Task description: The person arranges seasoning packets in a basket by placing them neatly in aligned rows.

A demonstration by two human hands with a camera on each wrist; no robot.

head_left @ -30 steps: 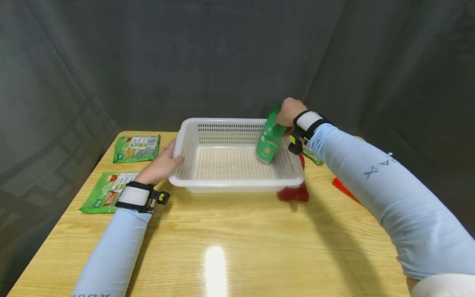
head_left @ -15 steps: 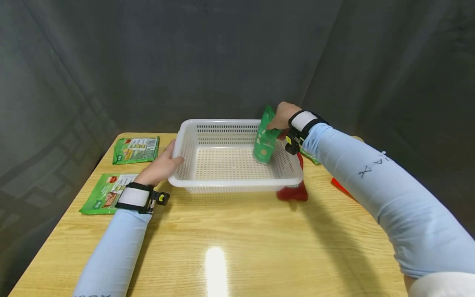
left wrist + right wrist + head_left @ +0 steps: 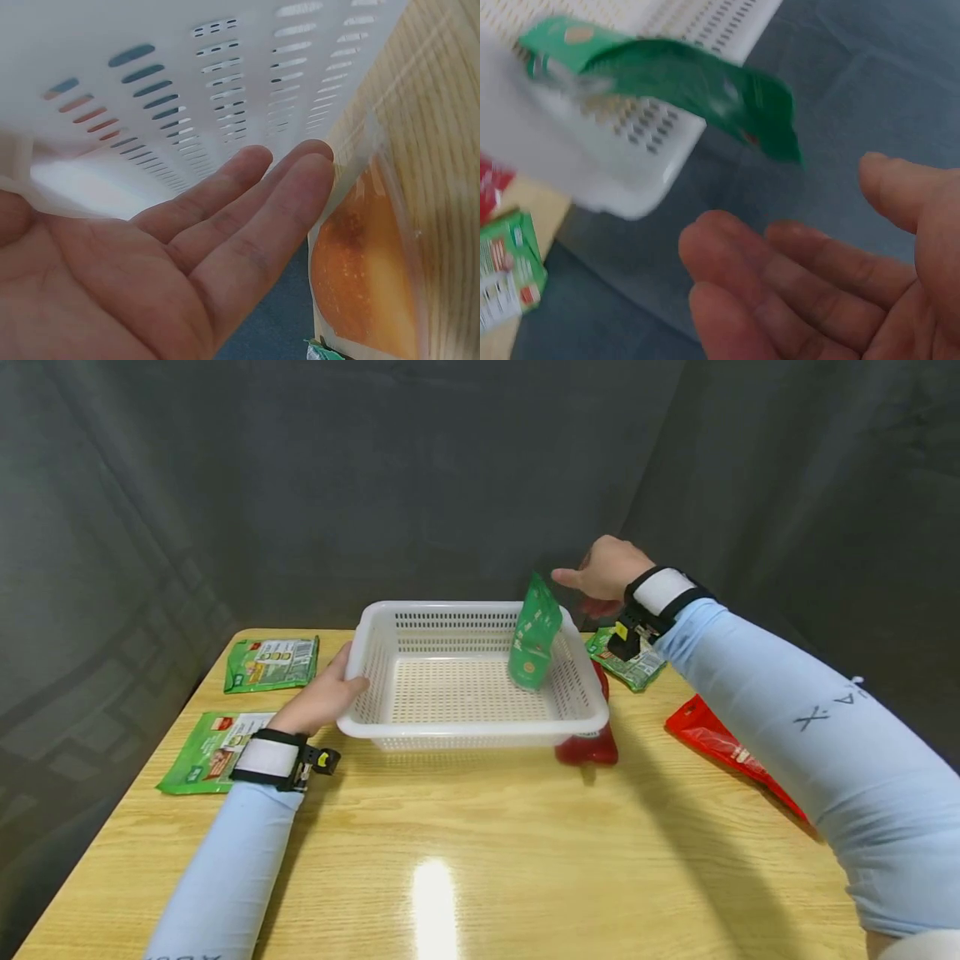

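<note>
A white perforated plastic basket [image 3: 468, 728] stands mid-table. My left hand [image 3: 321, 697] holds its left rim, thumb hooked over the edge and fingers outside; in the left wrist view the fingers [image 3: 251, 240] lie along the perforated wall. Inside the basket's right end a green stand-up pouch [image 3: 535, 635] is upright, its top above the back rim. My right hand [image 3: 611, 570] hovers up and right of the pouch, apart from it and holding nothing. In the right wrist view its fingers are spread, with the pouch [image 3: 705, 86] beyond them.
Two green food packets, a back one [image 3: 272, 663] and a front one [image 3: 213, 752], lie on the left. Right of the basket are a small green packet [image 3: 628, 658] and a red packet [image 3: 716, 739]. Another red packet [image 3: 588, 748] is partly hidden by the basket. Dark cloth hangs behind.
My right hand has let go of the green pouch and moved up and right. The pouch was lowered leftward and now stands by itself. The left hand stays on the rim.
</note>
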